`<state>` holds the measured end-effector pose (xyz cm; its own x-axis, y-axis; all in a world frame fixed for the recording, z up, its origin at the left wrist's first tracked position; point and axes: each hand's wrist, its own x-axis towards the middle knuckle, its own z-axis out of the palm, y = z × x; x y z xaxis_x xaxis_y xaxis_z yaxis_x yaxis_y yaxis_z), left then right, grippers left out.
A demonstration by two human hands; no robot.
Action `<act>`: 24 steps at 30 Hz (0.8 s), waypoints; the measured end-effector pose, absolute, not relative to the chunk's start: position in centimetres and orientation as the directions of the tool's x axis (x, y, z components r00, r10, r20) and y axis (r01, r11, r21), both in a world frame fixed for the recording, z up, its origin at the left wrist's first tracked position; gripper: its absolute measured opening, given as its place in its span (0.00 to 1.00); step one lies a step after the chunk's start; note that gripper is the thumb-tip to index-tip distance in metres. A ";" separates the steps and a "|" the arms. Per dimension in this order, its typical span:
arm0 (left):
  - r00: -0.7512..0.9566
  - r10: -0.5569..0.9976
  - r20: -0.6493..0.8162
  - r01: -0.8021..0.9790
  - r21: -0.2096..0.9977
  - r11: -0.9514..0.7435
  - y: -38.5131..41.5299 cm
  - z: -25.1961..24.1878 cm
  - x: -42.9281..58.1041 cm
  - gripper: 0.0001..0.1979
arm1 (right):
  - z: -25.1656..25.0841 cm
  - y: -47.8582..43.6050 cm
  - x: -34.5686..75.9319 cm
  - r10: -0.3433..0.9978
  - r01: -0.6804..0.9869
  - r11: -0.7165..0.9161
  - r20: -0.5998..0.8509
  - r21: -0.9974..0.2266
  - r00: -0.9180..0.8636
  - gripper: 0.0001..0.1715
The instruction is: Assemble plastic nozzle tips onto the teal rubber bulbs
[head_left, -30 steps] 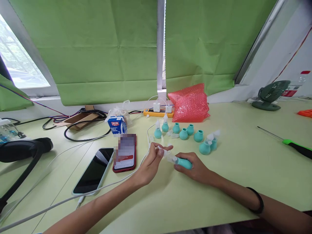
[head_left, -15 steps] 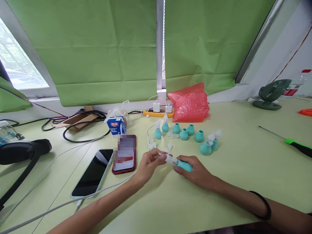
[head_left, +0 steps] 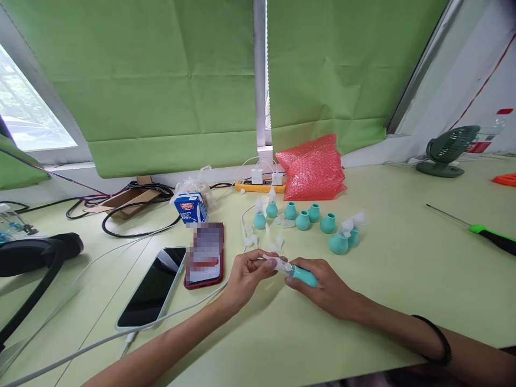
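My right hand (head_left: 328, 288) is wrapped round a teal rubber bulb (head_left: 303, 276) lying near the table's front middle. A clear plastic tip (head_left: 276, 263) sits at the bulb's left end, and the fingers of my left hand (head_left: 246, 275) pinch it. Behind my hands stand several more teal bulbs (head_left: 302, 220), some fitted with clear tips (head_left: 347, 226), and loose clear tips (head_left: 276, 246) lie on the pale green table (head_left: 403, 279).
A red phone (head_left: 205, 255) and a black phone (head_left: 152, 287) with a white cable lie to the left. A milk carton (head_left: 189, 208), an orange power strip (head_left: 260, 186) and a pink bubble-wrap bag (head_left: 314, 166) sit further back. A green-handled screwdriver (head_left: 479, 231) and a small fan (head_left: 443, 151) are on the right.
My left hand has come down and closer to the bulb, its fingers now closed on the clear tip at the bulb's end. My right hand has stayed put.
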<state>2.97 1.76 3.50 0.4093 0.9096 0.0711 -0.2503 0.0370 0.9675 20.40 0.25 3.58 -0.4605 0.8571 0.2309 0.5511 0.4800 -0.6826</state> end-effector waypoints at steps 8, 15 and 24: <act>0.421 0.903 0.083 -0.344 0.936 0.074 1.2 3.5 3.1 0.08 | 3.5 0.2 20.3 0.842 0.467 0.485 0.250 -0.739 -0.479 0.12; 0.419 0.902 0.102 -0.377 0.923 0.071 1.0 3.4 3.1 0.07 | 3.5 0.1 20.2 0.833 0.412 0.494 0.280 -0.766 -0.478 0.11; 0.351 0.929 0.119 -0.121 0.989 -0.081 0.9 6.2 3.0 0.09 | 4.4 0.2 20.1 0.816 0.287 0.470 0.287 -0.835 -0.502 0.10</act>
